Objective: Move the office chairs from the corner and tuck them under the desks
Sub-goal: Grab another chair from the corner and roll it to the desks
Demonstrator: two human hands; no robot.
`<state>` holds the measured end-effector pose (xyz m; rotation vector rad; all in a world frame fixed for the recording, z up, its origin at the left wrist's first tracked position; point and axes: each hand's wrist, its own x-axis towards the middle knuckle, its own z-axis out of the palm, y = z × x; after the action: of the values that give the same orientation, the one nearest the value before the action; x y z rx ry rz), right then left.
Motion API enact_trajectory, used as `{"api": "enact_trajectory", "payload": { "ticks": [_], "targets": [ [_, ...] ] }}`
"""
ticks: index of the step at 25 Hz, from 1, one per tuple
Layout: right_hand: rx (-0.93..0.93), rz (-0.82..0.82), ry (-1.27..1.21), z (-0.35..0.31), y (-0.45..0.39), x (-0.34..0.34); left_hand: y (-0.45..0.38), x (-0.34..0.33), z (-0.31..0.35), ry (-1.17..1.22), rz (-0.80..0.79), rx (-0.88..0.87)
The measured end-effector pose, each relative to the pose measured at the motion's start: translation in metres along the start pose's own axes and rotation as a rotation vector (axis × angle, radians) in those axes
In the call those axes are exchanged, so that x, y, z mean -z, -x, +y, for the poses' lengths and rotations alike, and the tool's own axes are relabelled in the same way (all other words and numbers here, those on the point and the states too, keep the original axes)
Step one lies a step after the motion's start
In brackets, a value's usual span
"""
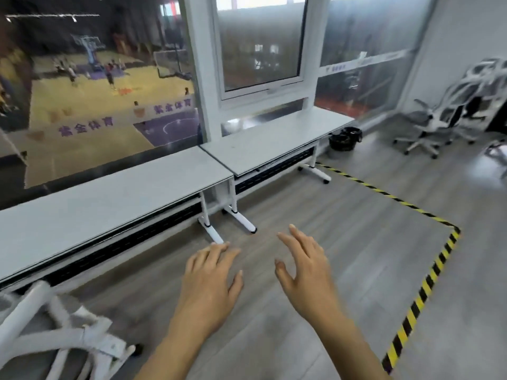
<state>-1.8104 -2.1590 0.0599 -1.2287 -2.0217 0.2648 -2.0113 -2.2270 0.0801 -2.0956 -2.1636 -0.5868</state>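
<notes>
Both hands reach forward over the grey wood-grain floor, palms down, holding nothing. The left hand has its fingers straight and lying close together, thumb out to the side. The right hand has its fingers spread apart and relaxed, touching nothing. At 10 o'clock the long white tabletop runs beneath the window. At 2 o'clock, well apart from the hands, white-framed office chairs with grey seats crowd the corner. At 8 o'clock another white chair frame stands beside the desk edge.
</notes>
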Motion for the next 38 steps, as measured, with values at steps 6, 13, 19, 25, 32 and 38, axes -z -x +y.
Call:
{"api": "enact_trajectory", "payload": {
  "ticks": [6, 13, 19, 25, 32, 38],
  "targets": [
    [-0.165, 0.106, 0.154, 0.144, -0.011, 0.113, -0.093, -0.066, 0.167, 0.063, -0.068, -0.214],
    [-0.333, 0.189, 0.272, 0.300, -0.033, 0.199, -0.202, -0.146, 0.324, 0.146, -0.077, -0.426],
    [-0.442, 0.164, 0.394, 0.458, -0.111, 0.250, -0.342, -0.231, 0.442, 0.205, -0.055, -0.496],
    [-0.564, 0.219, 0.448, 0.604, -0.205, 0.320, -0.496, -0.299, 0.574, 0.279, -0.059, -0.619],
    [-0.670, 0.282, 0.455, 0.790, -0.279, 0.389, -0.640, -0.391, 0.730, 0.322, -0.089, -0.739],
    [-0.673, 0.361, 0.429, 0.981, -0.369, 0.468, -0.779, -0.474, 0.888, 0.338, -0.113, -0.750]
  ]
}}
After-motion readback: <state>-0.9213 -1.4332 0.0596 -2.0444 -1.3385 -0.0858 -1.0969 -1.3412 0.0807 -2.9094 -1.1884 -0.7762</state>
